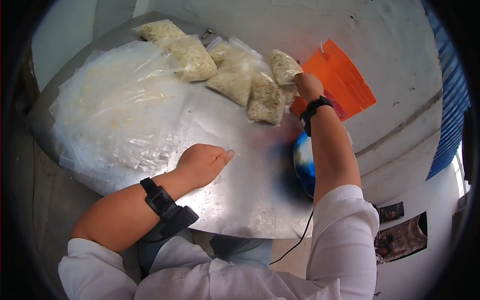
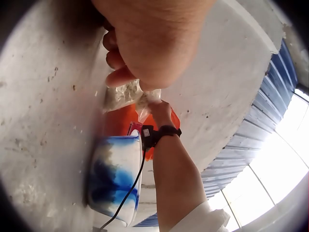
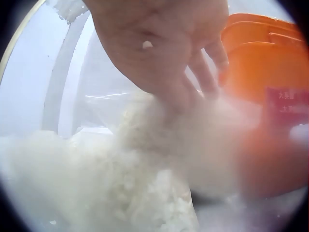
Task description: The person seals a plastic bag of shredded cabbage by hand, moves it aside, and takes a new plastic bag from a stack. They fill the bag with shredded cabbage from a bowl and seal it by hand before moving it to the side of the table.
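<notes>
My right hand (image 1: 310, 86) pinches the top of a clear bag of pale shredded stuff (image 1: 284, 68) beside the orange bucket (image 1: 335, 80). In the right wrist view, the fingers of that hand (image 3: 159, 53) meet a blurred bag (image 3: 159, 145), and the bag hides their tips. Over the bare metal tabletop (image 1: 240, 185), nearer my body, my left hand (image 1: 202, 164) holds nothing, its fingers loosely curled. The left wrist view shows the same hand (image 2: 154, 43) large at the top, partly cut off.
Several filled bags (image 1: 232, 77) lie along the table's far side. A wide pile of empty clear bags (image 1: 120, 110) covers the left. A blue and white basin (image 1: 304, 162) stands at the right under my right forearm, and a black cable (image 1: 303, 230) hangs near it.
</notes>
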A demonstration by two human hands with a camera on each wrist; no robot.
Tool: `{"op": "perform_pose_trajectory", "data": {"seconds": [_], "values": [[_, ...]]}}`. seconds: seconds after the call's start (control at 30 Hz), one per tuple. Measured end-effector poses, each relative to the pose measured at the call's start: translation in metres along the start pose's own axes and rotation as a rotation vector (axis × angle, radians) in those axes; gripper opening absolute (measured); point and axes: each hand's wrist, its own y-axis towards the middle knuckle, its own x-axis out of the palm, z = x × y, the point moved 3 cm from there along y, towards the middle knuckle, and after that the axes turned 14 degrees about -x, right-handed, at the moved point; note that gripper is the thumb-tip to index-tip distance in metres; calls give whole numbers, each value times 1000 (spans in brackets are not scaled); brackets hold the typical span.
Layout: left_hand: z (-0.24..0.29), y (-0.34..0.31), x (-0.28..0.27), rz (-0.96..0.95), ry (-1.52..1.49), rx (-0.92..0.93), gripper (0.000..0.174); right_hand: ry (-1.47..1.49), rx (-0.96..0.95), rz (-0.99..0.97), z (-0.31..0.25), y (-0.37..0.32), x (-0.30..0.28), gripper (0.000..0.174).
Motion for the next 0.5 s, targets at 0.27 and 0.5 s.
{"op": "perform_pose_trajectory", "data": {"seconds": [0.27,0.5], "values": [[1,0,0,-6,73,-7,44,119,2,90,9,9,19,20],[3,-1,1,7,22,-23,43,404,39,353,-23,27,9,16]]}}
